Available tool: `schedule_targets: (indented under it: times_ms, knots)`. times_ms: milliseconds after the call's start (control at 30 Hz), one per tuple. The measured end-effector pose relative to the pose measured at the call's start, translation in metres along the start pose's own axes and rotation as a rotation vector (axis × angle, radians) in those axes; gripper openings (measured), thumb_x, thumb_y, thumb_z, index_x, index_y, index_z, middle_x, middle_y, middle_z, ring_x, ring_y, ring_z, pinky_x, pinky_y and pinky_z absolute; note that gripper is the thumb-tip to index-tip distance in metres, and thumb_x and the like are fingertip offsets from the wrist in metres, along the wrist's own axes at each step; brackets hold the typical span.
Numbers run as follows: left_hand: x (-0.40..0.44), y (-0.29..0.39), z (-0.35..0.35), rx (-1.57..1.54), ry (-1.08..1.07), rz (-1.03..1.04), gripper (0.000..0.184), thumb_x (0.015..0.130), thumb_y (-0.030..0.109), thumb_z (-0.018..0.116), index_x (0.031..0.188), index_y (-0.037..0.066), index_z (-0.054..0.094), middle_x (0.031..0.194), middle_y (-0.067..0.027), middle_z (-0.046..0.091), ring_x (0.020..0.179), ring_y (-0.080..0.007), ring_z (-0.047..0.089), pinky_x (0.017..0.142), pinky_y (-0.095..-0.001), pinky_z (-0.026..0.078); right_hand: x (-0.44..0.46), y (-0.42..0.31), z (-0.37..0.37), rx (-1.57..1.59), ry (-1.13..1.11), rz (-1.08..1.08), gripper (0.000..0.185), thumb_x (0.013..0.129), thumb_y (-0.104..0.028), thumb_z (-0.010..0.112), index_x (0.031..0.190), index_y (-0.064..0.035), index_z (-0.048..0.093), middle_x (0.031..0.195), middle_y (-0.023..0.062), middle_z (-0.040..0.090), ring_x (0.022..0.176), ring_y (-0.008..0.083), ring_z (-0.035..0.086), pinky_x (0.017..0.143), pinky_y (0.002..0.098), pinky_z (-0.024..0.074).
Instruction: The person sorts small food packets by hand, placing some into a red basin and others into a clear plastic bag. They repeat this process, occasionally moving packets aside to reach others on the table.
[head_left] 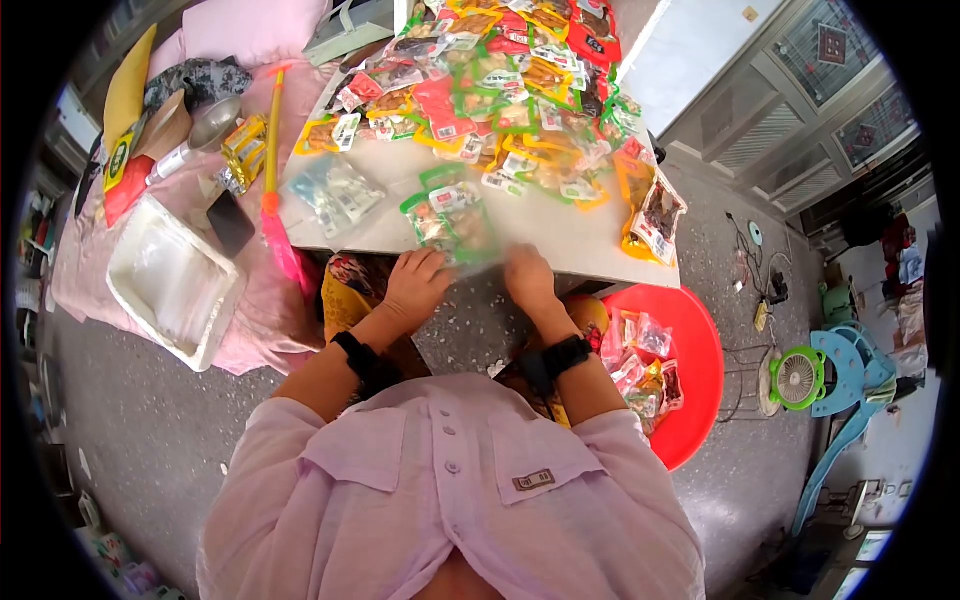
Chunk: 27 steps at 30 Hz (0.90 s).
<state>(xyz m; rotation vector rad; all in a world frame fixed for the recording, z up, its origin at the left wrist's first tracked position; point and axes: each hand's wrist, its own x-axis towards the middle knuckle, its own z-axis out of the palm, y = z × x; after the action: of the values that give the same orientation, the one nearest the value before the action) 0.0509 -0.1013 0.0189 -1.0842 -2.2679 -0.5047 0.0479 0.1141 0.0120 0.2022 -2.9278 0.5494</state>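
Near the front edge of the white table [400, 172] lies a clear packet with green edges [455, 225], food pieces showing inside. My left hand [418, 285] rests at its lower left corner, fingers curled on the plastic. At its lower right corner is my right hand [528, 278], closed in a pinch, blurred a little, against the packet's edge. To the left lies a stack of clear small bags [335, 195]. Behind the packet is a large heap of colourful food packets [500, 90]. An orange-edged packet [655, 215] sits at the table's right edge.
A red basin [695, 375] holding several packets stands on the floor to the right. On the pink-covered bed at left are a white foam box [170, 285], a pink and yellow stick [272, 150] and a metal bowl [214, 122]. A green fan [798, 378] stands farther right.
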Motion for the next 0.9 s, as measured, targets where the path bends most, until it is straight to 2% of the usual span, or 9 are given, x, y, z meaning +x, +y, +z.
schedule_targets:
  times_ms: [67, 167, 300, 367, 467, 500, 600, 700, 900]
  knots:
    - [0.004, -0.007, -0.002, -0.037, 0.009, -0.009, 0.016, 0.062, 0.007, 0.056, 0.078, 0.007, 0.053, 0.094, -0.0081, 0.047, 0.091, -0.0274, 0.045, 0.075, -0.0379, 0.037, 0.005, 0.003, -0.002, -0.028, -0.018, -0.023, 0.013, 0.075, -0.008, 0.043, 0.085, -0.0041, 0.049, 0.083, 0.0156, 0.050, 0.076, 0.0338, 0.049, 0.067, 0.0403, 0.0412]
    - [0.031, -0.018, -0.025, -0.106, 0.077, -0.041, 0.008, 0.066, 0.004, 0.055, 0.074, 0.003, 0.052, 0.088, -0.0105, 0.050, 0.086, -0.0287, 0.047, 0.072, -0.0365, 0.039, 0.026, 0.012, -0.010, 0.144, 0.249, -0.230, 0.016, 0.080, -0.014, 0.038, 0.081, -0.0031, 0.049, 0.086, 0.0173, 0.053, 0.076, 0.0356, 0.051, 0.066, 0.0428, 0.0416]
    - [0.084, -0.054, -0.056, -0.244, 0.085, -0.104, 0.006, 0.072, 0.005, 0.051, 0.076, 0.000, 0.050, 0.083, -0.0132, 0.052, 0.082, -0.0304, 0.048, 0.071, -0.0350, 0.040, 0.076, -0.015, -0.077, 0.435, 0.090, -0.076, 0.015, 0.079, -0.016, 0.041, 0.079, -0.0017, 0.048, 0.080, 0.0211, 0.053, 0.077, 0.0365, 0.050, 0.065, 0.0423, 0.0395]
    - [0.109, -0.073, -0.070, -0.263, 0.069, -0.203, 0.007, 0.075, 0.007, 0.051, 0.077, 0.001, 0.050, 0.080, -0.0112, 0.052, 0.077, -0.0244, 0.050, 0.068, -0.0310, 0.040, 0.096, -0.030, -0.107, 0.443, 0.198, -0.140, 0.014, 0.078, -0.014, 0.042, 0.077, -0.0022, 0.048, 0.077, 0.0194, 0.053, 0.074, 0.0344, 0.052, 0.063, 0.0397, 0.0403]
    - [0.141, -0.079, -0.098, -0.420, -0.060, -0.427, 0.010, 0.077, 0.010, 0.052, 0.077, 0.001, 0.050, 0.076, -0.0079, 0.052, 0.071, -0.0172, 0.050, 0.065, -0.0261, 0.039, 0.118, -0.036, -0.136, 0.553, 0.176, -0.218, 0.013, 0.077, -0.014, 0.043, 0.076, -0.0022, 0.049, 0.074, 0.0171, 0.054, 0.071, 0.0319, 0.052, 0.061, 0.0370, 0.0406]
    - [0.147, -0.075, -0.107, -0.345, -0.101, -0.462, 0.011, 0.078, 0.012, 0.051, 0.078, 0.002, 0.050, 0.073, -0.0038, 0.050, 0.067, -0.0111, 0.047, 0.062, -0.0227, 0.038, 0.116, -0.041, -0.146, 0.521, 0.189, -0.210, 0.013, 0.076, -0.013, 0.044, 0.076, -0.0020, 0.050, 0.072, 0.0151, 0.053, 0.069, 0.0296, 0.052, 0.061, 0.0352, 0.0407]
    - [0.136, -0.084, -0.087, -0.643, -0.044, -0.533, 0.010, 0.079, 0.013, 0.052, 0.077, 0.002, 0.050, 0.072, -0.0013, 0.050, 0.068, -0.0093, 0.046, 0.063, -0.0224, 0.038, 0.109, -0.042, -0.152, 0.508, 0.158, -0.164, 0.012, 0.076, -0.012, 0.044, 0.077, -0.0021, 0.050, 0.072, 0.0145, 0.053, 0.068, 0.0286, 0.052, 0.061, 0.0347, 0.0408]
    - [0.116, -0.086, -0.064, -0.631, -0.142, -0.511, 0.009, 0.079, 0.012, 0.051, 0.078, 0.003, 0.051, 0.074, 0.0004, 0.051, 0.070, -0.0073, 0.046, 0.064, -0.0216, 0.038, 0.106, -0.032, -0.124, 0.380, 0.197, -0.256, 0.011, 0.075, -0.010, 0.044, 0.077, -0.0015, 0.051, 0.071, 0.0134, 0.053, 0.067, 0.0263, 0.052, 0.061, 0.0334, 0.0410]
    - [0.124, -0.070, -0.078, -0.758, -0.058, -0.518, 0.009, 0.081, 0.011, 0.051, 0.080, 0.002, 0.051, 0.080, -0.0003, 0.052, 0.076, -0.0078, 0.046, 0.070, -0.0217, 0.037, 0.091, -0.032, -0.140, 0.648, 0.211, -0.144, 0.007, 0.074, -0.006, 0.047, 0.075, -0.0001, 0.051, 0.069, 0.0105, 0.053, 0.065, 0.0214, 0.051, 0.059, 0.0302, 0.0409]
